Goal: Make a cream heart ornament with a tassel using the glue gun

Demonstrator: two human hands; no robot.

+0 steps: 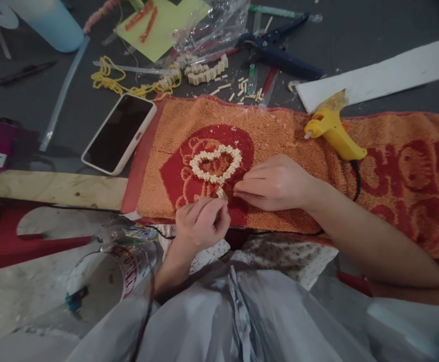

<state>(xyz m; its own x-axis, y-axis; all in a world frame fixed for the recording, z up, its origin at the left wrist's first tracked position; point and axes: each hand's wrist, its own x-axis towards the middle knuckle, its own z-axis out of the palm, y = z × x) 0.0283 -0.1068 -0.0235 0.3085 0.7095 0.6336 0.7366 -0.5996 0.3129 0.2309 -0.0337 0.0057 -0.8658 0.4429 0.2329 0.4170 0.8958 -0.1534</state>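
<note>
A ring of small pale wooden pieces (216,164), shaped somewhat like a heart, lies on the orange and red towel (275,146). Just below it, my left hand (203,222) is closed, with a small cluster of pale sticks (222,192) showing at its thumb and fingertips. My right hand (275,183) comes in from the right, its fingers pressed together close to that cluster. Whatever those right fingertips may pinch is too small or hidden to make out. A yellow glue gun (332,128) rests on the towel beyond my right hand.
Left of the towel lies a phone (120,133). Loose short sticks (244,90), another wooden chain (206,71), yellow cord (108,75), dark blue cutters (279,55) and a white strip (377,75) lie farther back. A bucket (98,276) stands below the table edge.
</note>
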